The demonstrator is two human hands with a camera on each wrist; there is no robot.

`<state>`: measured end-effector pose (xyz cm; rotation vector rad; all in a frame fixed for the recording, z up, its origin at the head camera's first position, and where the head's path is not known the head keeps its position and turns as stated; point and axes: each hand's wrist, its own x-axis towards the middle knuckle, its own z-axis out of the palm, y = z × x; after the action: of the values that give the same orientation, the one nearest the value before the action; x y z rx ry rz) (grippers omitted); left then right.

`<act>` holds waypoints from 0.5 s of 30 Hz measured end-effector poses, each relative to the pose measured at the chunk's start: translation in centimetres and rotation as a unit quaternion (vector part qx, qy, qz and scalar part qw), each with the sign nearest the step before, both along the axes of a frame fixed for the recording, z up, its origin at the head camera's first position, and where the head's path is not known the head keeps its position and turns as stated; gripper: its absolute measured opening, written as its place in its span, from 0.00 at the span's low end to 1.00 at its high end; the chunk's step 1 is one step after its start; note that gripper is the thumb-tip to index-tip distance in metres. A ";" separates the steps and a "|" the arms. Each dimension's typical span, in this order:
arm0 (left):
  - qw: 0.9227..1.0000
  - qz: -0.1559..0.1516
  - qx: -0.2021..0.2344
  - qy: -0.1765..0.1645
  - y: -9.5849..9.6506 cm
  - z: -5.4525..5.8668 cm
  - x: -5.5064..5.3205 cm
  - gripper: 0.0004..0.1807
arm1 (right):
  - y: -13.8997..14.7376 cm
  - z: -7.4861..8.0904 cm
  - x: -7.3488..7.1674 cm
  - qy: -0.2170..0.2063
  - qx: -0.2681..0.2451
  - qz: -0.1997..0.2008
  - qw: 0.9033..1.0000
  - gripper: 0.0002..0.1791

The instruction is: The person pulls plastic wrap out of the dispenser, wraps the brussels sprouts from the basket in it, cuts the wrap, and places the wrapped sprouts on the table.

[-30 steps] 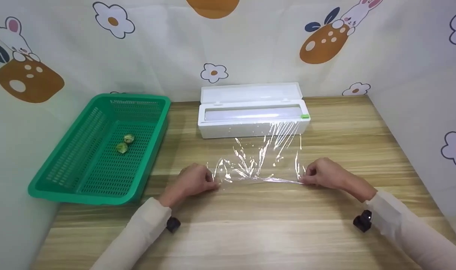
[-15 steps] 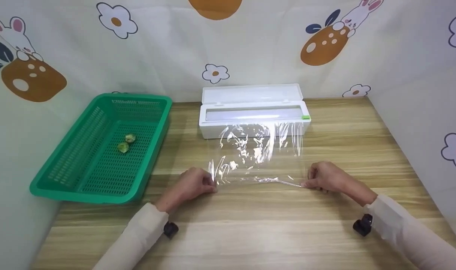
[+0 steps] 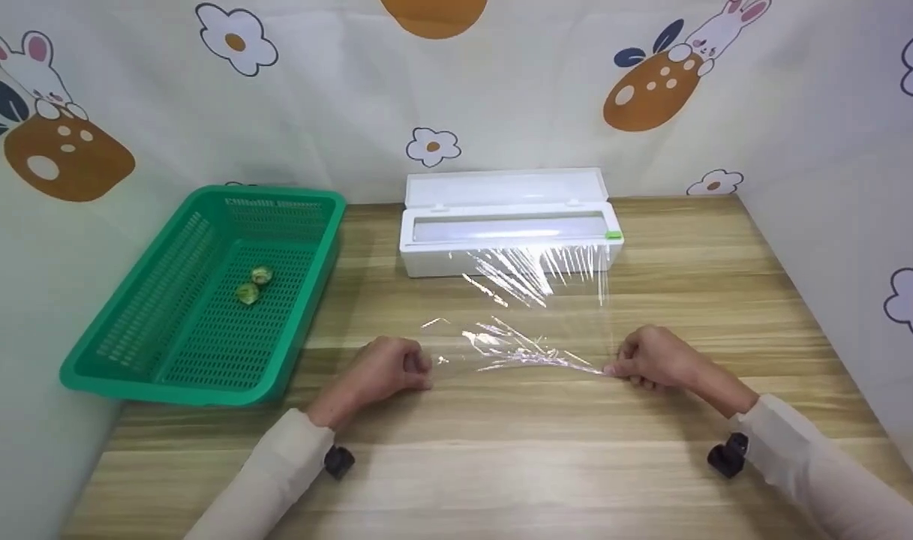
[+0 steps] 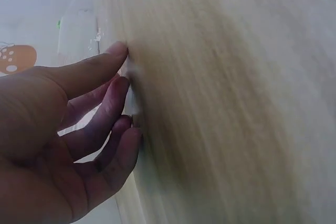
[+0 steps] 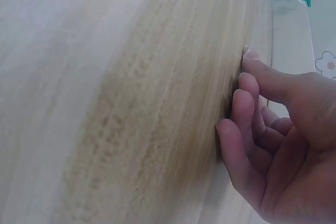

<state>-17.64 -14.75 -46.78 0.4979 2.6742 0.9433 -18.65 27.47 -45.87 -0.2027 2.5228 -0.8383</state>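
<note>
A sheet of clear plastic wrap (image 3: 516, 349) stretches forward from a white wrap dispenser box (image 3: 501, 260), whose lid stands up at the back. My left hand (image 3: 388, 365) pinches the near left corner of the wrap between thumb and fingers. At the opposite near corner my right hand (image 3: 655, 358) pinches the wrap the same way. The near edge is gathered into shiny creases towards the right. In the left wrist view the left hand (image 4: 79, 114) has its fingertips close to the wooden table. The right wrist view shows the right hand (image 5: 278, 135) likewise low, fingers curled.
A green plastic basket (image 3: 317, 300) stands on the left of the wooden table (image 3: 501, 465), with two small round green vegetables (image 3: 247, 292) inside. A small green slider (image 3: 613, 235) sits at the dispenser's right end. Patterned cloth (image 3: 516, 90) hangs behind and at the sides.
Both hands have come slightly nearer with the wrap, the left also a little outward. The wrap's creases have shifted. The dispenser and basket have stayed in place.
</note>
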 end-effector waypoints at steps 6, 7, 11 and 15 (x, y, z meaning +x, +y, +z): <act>0.999 0.040 0.010 -0.007 -0.5 1.6 0.1 0.16 | 0.1 -0.4 -0.1 0.001 -0.019 0.003 1.000 0.15; 0.998 0.052 0.020 -0.015 -0.7 2.0 0.1 0.17 | 0.1 -0.4 -0.1 0.001 -0.022 0.005 1.000 0.14; 0.993 0.089 0.064 -0.040 -1.7 3.3 -0.3 0.22 | 0.2 -0.5 -0.1 -0.001 -0.035 0.011 0.999 0.14; 0.989 0.110 0.082 -0.051 -2.7 4.4 -0.6 0.24 | 0.3 -0.4 -0.2 -0.008 -0.046 0.012 0.999 0.14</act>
<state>-18.24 -17.41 -42.40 0.1819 2.6099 1.2240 -18.81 27.78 -46.22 -0.2548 2.4632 -0.9437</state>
